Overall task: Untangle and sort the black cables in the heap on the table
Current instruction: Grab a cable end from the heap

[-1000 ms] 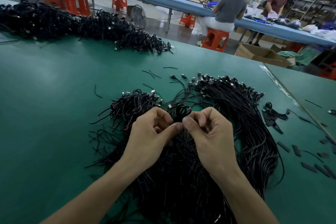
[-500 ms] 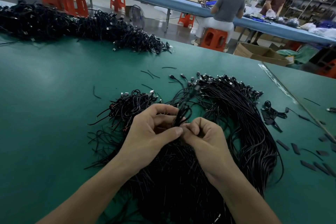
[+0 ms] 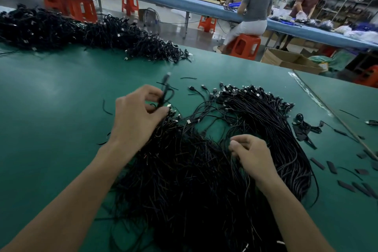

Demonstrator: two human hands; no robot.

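Observation:
A big tangled heap of black cables (image 3: 190, 186) lies on the green table (image 3: 51, 108) in front of me. To its right, straightened cables (image 3: 272, 129) lie in a curved bundle with their plugs at the far end. My left hand (image 3: 137, 118) is raised over the heap's left side and pinches a looped black cable (image 3: 165, 92), blurred, its plug pointing up. My right hand (image 3: 251, 153) rests low on the heap with curled fingers pinching cable strands near the bundle.
A long second pile of black cables (image 3: 92, 35) lies along the table's far left edge. Short black strips and ties (image 3: 335, 170) are scattered at the right, beside a table seam (image 3: 327, 108). People work at a blue bench (image 3: 204, 6) beyond, with orange stools around.
My hands have parted. The left hand lifted the looped cable up and leftward; the right hand dropped down and right onto the heap.

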